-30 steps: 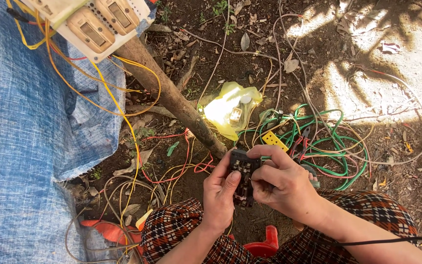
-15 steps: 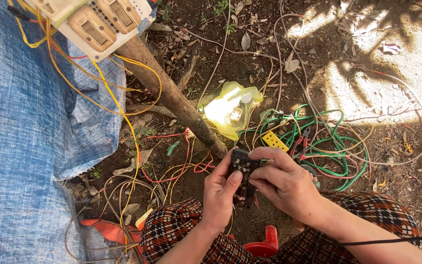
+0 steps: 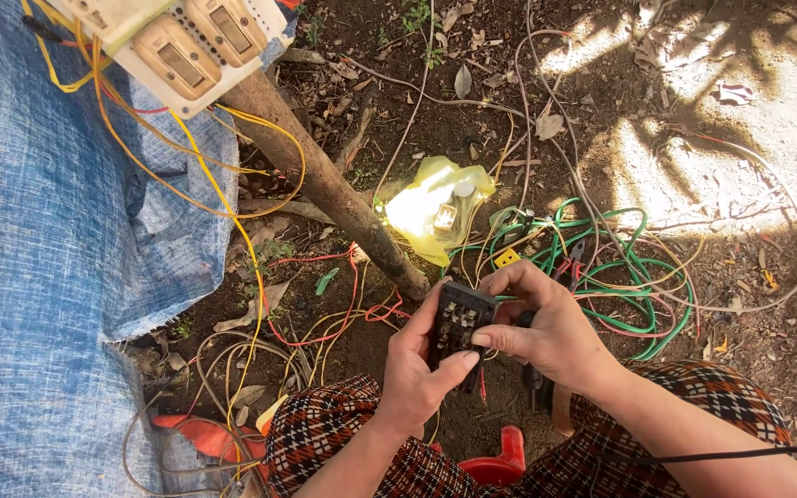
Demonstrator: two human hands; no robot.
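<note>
My left hand (image 3: 420, 369) grips a small black electrical block (image 3: 457, 325) with metal terminals on its face, holding it from the left and below. My right hand (image 3: 546, 327) closes on the block's right side, fingertips on its top edge and front. Thin wires, one red, hang down from the block between my hands. Both hands are above my knees, which are in checked red, black and white cloth (image 3: 343, 433).
A switchboard (image 3: 186, 37) with beige switches is fixed to a wooden pole (image 3: 334, 189), yellow wires trailing from it. A blue tarp (image 3: 57, 267) covers the left. A yellow plastic bag (image 3: 435, 207), green and red wire tangle (image 3: 629, 277) and a red object (image 3: 500, 466) lie on dirt.
Almost nothing differs. My hands stay on the black block, with only a slight shift of the fingers.
</note>
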